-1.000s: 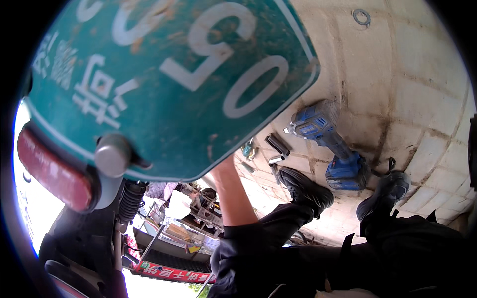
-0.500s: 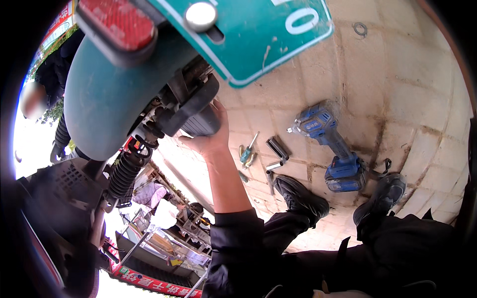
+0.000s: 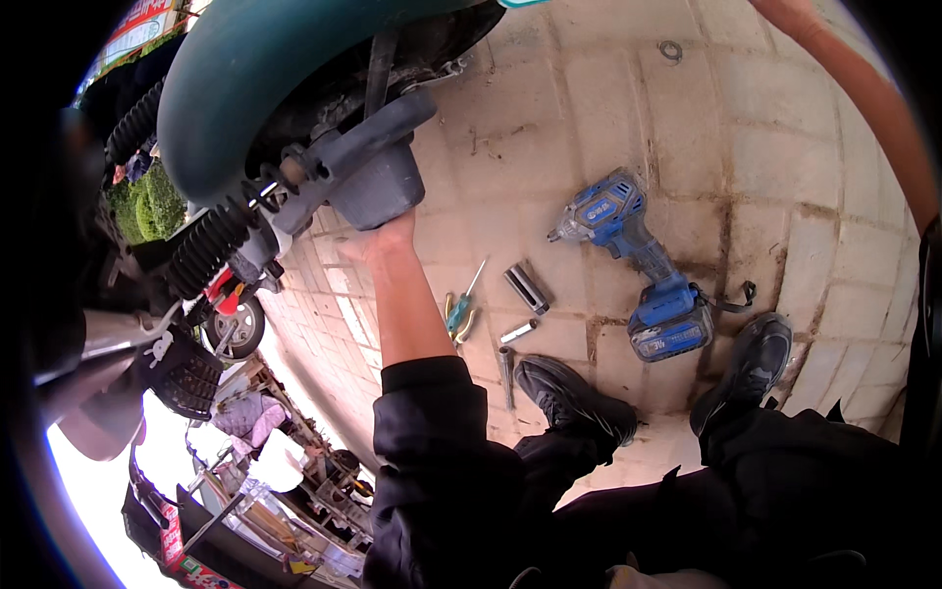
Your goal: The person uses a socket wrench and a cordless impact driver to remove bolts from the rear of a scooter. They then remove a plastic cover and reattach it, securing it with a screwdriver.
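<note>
A grey box-shaped part (image 3: 379, 187) with a thick dark rim sits low on the rear of a scooter, under the rounded green rear fender (image 3: 221, 93). From below, my left hand (image 3: 390, 239) cups it; the fingers are mostly hidden behind it. Black coil springs (image 3: 209, 247) stand to the left of the part. At the top right edge my right hand (image 3: 785, 12) is only partly in the picture, its forearm raised along the right side. Its fingers lie outside the view, so what it touches does not show.
On the paving lie a blue cordless impact wrench (image 3: 633, 260), a green-handled screwdriver (image 3: 464, 302), pliers with yellowish handles (image 3: 465, 326), several metal sockets (image 3: 528, 290) and a metal ring (image 3: 670, 51). My black shoes (image 3: 574, 401) stand near them. A cluttered cart (image 3: 304, 481) is at lower left.
The view has shifted, and the green plate and red reflector have gone up nearly or wholly out of sight. My right forearm has come into view. My left hand stays at the grey part.
</note>
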`<state>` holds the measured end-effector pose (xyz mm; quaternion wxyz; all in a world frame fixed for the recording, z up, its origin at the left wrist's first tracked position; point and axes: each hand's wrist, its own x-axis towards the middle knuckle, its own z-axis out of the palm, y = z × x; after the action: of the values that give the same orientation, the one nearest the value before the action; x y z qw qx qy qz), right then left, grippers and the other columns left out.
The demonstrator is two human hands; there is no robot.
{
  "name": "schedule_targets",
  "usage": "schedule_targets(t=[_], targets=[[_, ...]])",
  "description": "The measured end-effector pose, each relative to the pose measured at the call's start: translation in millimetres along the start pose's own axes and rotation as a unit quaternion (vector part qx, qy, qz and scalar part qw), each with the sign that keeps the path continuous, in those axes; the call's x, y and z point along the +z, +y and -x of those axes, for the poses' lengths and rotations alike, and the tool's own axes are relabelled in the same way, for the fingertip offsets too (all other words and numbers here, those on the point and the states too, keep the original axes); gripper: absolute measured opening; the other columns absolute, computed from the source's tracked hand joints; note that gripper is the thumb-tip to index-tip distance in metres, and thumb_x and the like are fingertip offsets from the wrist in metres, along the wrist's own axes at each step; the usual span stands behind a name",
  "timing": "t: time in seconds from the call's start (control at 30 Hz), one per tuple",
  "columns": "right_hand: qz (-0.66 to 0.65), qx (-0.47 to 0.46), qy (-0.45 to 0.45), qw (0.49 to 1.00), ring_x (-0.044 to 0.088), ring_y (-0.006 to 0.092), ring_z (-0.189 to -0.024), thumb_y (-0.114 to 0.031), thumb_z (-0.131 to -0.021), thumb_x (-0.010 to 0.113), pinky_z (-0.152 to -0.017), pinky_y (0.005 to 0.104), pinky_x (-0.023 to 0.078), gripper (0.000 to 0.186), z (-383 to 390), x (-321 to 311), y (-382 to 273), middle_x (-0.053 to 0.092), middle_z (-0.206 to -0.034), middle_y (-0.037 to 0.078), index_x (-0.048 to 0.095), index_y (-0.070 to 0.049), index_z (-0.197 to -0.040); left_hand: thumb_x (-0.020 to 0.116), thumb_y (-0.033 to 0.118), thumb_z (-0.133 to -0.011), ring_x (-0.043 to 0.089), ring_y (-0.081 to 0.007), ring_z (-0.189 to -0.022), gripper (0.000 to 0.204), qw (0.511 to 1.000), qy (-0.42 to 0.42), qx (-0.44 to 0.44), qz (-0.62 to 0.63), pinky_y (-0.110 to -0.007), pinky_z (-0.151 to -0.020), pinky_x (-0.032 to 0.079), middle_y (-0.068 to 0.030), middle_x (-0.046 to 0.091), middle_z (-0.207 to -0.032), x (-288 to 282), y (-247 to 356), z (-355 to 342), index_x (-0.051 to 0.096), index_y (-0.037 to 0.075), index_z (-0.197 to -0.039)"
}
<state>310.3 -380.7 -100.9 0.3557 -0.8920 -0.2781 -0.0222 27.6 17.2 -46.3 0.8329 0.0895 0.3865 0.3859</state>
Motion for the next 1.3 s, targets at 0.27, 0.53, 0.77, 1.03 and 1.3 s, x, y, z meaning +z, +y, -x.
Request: schedule_targets(t=[0.27, 0.53, 0.77, 1.03, 1.3], targets=[[-0.187, 0.001, -0.312, 0.932, 0.060, 0.0206, -0.086, -0.025, -0.088, 0.062, -0.079, 0.0333, 0.048, 0.032, 79, 18, -147, 0.061, -0.093, 0.013, 0.056, 0.000, -0.106, 0.026, 0.062, -0.093, 0.043, -0.0323, -0.121, 0.077, 0.832, 0.043, -0.033, -0.552, -0.047, -0.103, 0.035, -0.0199, 0.038, -0.139, -39, 137, -13, 0.030, 0.000, -0.139], [-0.391, 0.288, -0.325, 0.811, 0.063, 0.0214, -0.066, -0.047, -0.090, 0.054, -0.060, 0.0329, 0.052, 0.064, 81, 140, -331, 0.062, -0.087, 0.017, 0.042, 0.006, -0.123, 0.024, 0.047, -0.095, 0.039, -0.0284, -0.127, 0.062, 0.974, 0.141, 0.086, -0.154, -0.047, -0.104, 0.034, -0.0145, 0.036, -0.142, -54, 198, -80, 0.030, 0.005, -0.140], [-0.517, 0.392, -0.153, 0.745, 0.055, 0.0181, -0.054, -0.040, -0.092, 0.054, -0.051, 0.0341, 0.047, 0.041, 71, 192, -361, 0.057, -0.086, 0.011, 0.043, -0.003, -0.102, 0.025, 0.029, -0.091, 0.048, -0.0234, -0.119, 0.046, 0.992, 0.105, -0.025, 0.071, -0.048, -0.101, 0.035, -0.0042, 0.047, -0.134, -1, 106, -105, 0.046, 0.012, -0.129], [-0.481, 0.388, -0.213, 0.756, 0.056, 0.0161, -0.061, -0.043, -0.092, 0.053, -0.055, 0.0331, 0.047, 0.042, 68, 190, -372, 0.057, -0.087, 0.009, 0.043, -0.005, -0.108, 0.024, 0.039, -0.091, 0.050, -0.0284, -0.116, 0.050, 0.997, -0.021, -0.038, 0.065, -0.054, -0.099, 0.036, -0.0060, 0.052, -0.129, 7, 109, -124, 0.055, 0.017, -0.124], [-0.478, 0.394, -0.217, 0.755, 0.056, 0.0157, -0.062, -0.042, -0.093, 0.053, -0.057, 0.0336, 0.048, 0.042, 62, 176, -364, 0.057, -0.089, 0.009, 0.044, -0.004, -0.108, 0.026, 0.037, -0.092, 0.035, -0.0240, -0.131, 0.052, 0.988, 0.123, -0.084, -0.042, -0.048, -0.105, 0.025, -0.0026, 0.041, -0.141, -46, 97, -112, 0.036, 0.019, -0.140]])
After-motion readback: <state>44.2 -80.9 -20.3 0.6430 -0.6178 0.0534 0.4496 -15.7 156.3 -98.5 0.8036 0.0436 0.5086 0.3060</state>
